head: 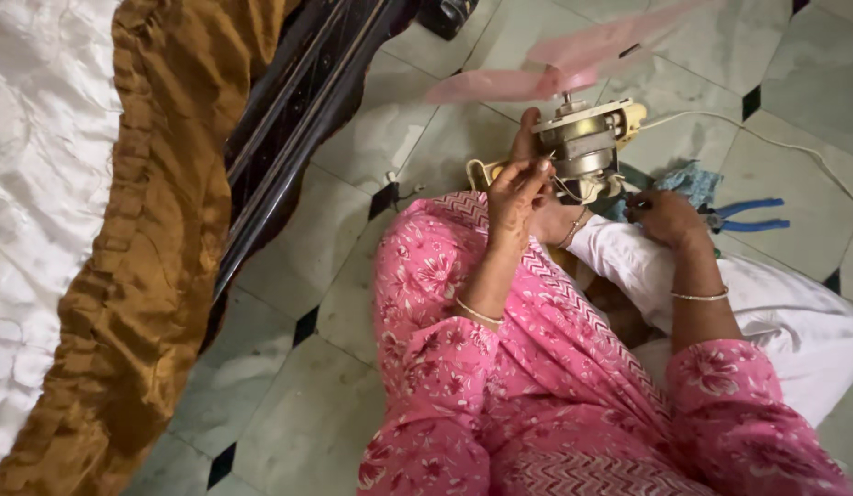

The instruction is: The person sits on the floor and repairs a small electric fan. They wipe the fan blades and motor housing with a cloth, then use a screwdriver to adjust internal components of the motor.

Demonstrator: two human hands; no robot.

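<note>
Step in hand, as judged: wire work at the fan motor [587, 147], which sits on the tiled floor [288, 276] in front of your knees, with its pink blades [573, 64] blurred at its 12 o'clock.

Left hand [516, 188]: raised at the motor's 9 o'clock, thumb and forefinger pinched together on what looks like a thin wire [562, 188] that runs back to the motor's lower side. The other fingers are loosely folded.

Right hand [663, 216]: at the motor's 4 o'clock, knuckles up, fingers curled down beside the blue cloth [693, 181]. You cannot tell from here whether it holds anything; the fingertips are hidden.

Blue-handled pliers [752, 216] lie on the floor at the right hand's 3 o'clock, near but untouched. A white cord [785, 152] leaves the motor toward 3 o'clock.

Next move, as a judgement: it calls for a steady pinch and slack in the wire, with the motor braced and your fingers kept below the blades.
</note>
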